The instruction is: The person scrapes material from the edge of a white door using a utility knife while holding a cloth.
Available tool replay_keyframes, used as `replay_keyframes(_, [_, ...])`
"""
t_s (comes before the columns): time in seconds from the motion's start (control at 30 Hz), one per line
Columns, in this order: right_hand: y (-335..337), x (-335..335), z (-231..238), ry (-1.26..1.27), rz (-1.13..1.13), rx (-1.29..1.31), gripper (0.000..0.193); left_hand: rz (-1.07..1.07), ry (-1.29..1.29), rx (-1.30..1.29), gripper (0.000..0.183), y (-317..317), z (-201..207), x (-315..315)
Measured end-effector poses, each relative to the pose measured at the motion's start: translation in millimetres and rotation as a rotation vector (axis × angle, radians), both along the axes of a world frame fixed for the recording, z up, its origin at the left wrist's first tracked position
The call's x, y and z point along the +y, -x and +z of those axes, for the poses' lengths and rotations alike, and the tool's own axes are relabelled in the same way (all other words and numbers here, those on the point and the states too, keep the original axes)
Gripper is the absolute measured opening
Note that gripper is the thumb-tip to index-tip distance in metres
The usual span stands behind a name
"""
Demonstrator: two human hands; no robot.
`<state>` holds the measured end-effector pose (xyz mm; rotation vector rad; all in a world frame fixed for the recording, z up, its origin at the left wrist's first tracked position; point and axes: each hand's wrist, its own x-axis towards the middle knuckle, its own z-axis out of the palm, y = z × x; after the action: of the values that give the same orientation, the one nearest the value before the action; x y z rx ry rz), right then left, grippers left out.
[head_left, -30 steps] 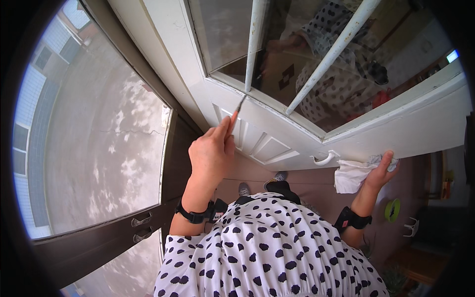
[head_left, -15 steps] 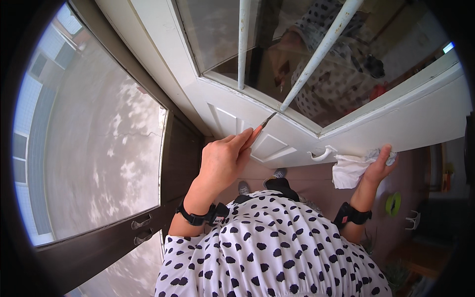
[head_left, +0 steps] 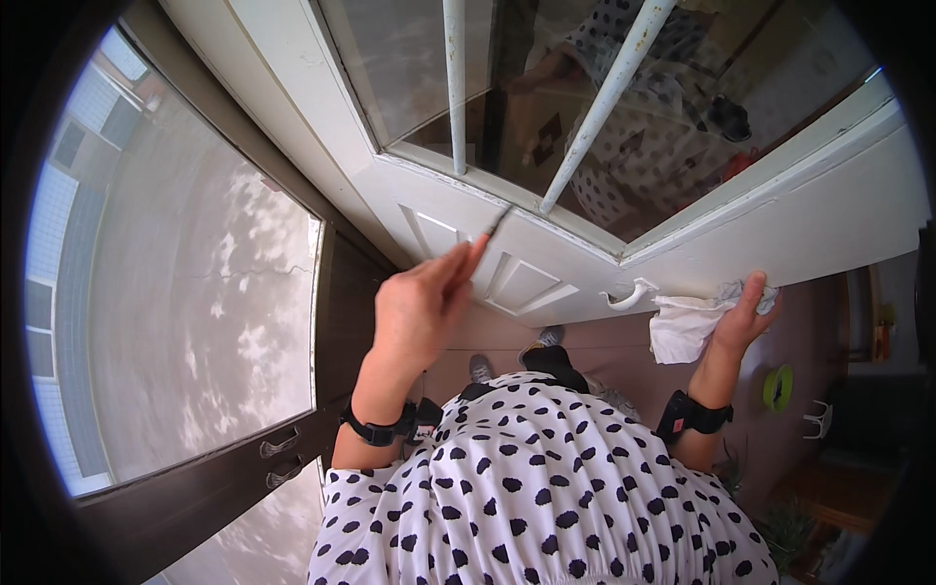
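The white door spreads widest before me, its painted surface smooth and faintly glossy, with raised angular mouldings on its lower part. Left of the door stands a dark brown frame around a broad, clear pane. My loose, gathered garment, white with blotchy black spots, is on the near side of the door. The window glass set in the door is flat and dark, mirroring my spotted clothing. Two round white bars, flecked with rust-brown, cross the door's window.

My left hand, in front of the door's mouldings, is slightly blurred, its fingers curled and pinched narrow on a slim tool. My right hand, at the door's lower edge toward the right, closes on a cloth, thumb pointing up, other fingers mostly hidden. The cloth is white, thin and crumpled, hanging in soft folds. Near it, on the door, is a curved white handle. The tool has an orange-red shaft and a dark, narrow tip at the door's window ledge; whether it touches, I cannot tell.
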<state>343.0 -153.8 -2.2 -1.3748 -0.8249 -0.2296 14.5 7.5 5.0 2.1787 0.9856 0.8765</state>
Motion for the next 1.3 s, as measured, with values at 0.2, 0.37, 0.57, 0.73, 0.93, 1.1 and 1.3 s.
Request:
replay_keyframes(0.2, [2.0, 2.5, 3.4, 0.004, 0.023, -0.011, 0.047, -0.184, -0.013, 0.017, 0.035, -25.2, -8.7, -15.0])
replay_keyframes(0.37, [5.2, 3.6, 2.1, 0.004, 0.001, -0.040, 0.047, -0.261, -0.037, 0.026, 0.040, -34.8, -10.8, -20.8])
replay_keyframes(0.57, [7.9, 5.4, -1.6, -0.010, 0.007, -0.022, 0.048, -0.179, 0.000, 0.059, 0.040, -24.1, -12.4, -16.3])
replay_keyframes(0.73, [6.0, 2.0, -8.2, -0.009, -0.027, -0.004, 0.047, -0.076, -0.016, 0.047, 0.040, -14.5, -18.1, -14.2])
replay_keyframes(0.93, [3.4, -5.9, -9.8, 0.024, 0.003, -0.004, 0.048, -0.192, -0.015, 0.071, 0.039, -26.9, -19.0, -24.5])
replay_keyframes(1.1, [4.2, -4.5, -9.3, 0.010, 0.024, -0.015, 0.048, -0.097, -0.014, 0.037, 0.039, -12.9, -22.0, -14.5])
replay_keyframes(1.3, [4.1, -2.7, -7.8, 0.022, 0.004, -0.018, 0.048, -0.131, -0.008, 0.049, 0.039, -16.8, -13.6, -21.0])
